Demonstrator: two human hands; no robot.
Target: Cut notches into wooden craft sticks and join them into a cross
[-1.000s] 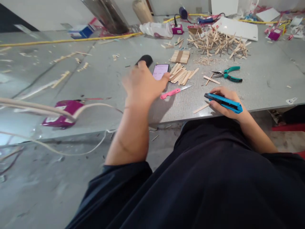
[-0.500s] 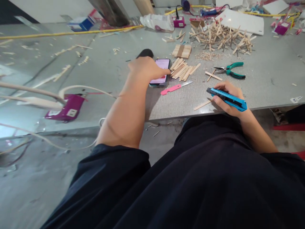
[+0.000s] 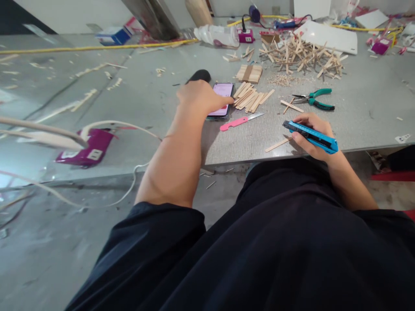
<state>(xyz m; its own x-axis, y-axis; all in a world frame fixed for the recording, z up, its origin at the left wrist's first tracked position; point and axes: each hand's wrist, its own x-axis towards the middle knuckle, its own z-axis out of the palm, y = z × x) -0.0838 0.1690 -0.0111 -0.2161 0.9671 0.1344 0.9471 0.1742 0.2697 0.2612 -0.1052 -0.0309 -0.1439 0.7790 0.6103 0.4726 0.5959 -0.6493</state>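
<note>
My left hand [image 3: 201, 97] reaches over a phone [image 3: 223, 90] with a lit screen. One finger is stretched to the phone's right edge, near a loose bunch of wooden craft sticks [image 3: 251, 98]; the other fingers are hidden. My right hand [image 3: 313, 129] is closed around a blue utility knife [image 3: 313, 136] and rests by the table's front edge. Under that hand, a single craft stick [image 3: 275, 145] pokes out to the left. Between the hands lies a pink-handled knife [image 3: 238, 122]. Green-handled pliers [image 3: 316, 99] lie beyond my right hand beside two crossed sticks [image 3: 292, 105].
A large heap of craft sticks [image 3: 301, 56] lies at the back, with a banded bundle [image 3: 249, 74] to its left. Wood crumbs [image 3: 283, 80] sit before the heap. A clear bottle [image 3: 218, 35] lies behind. White cables [image 3: 113, 123] and a purple power socket [image 3: 87, 149] are at left.
The whole view has shifted slightly. Both hands keep nearly the same place and pose; my left hand's finger stays by the phone's edge.
</note>
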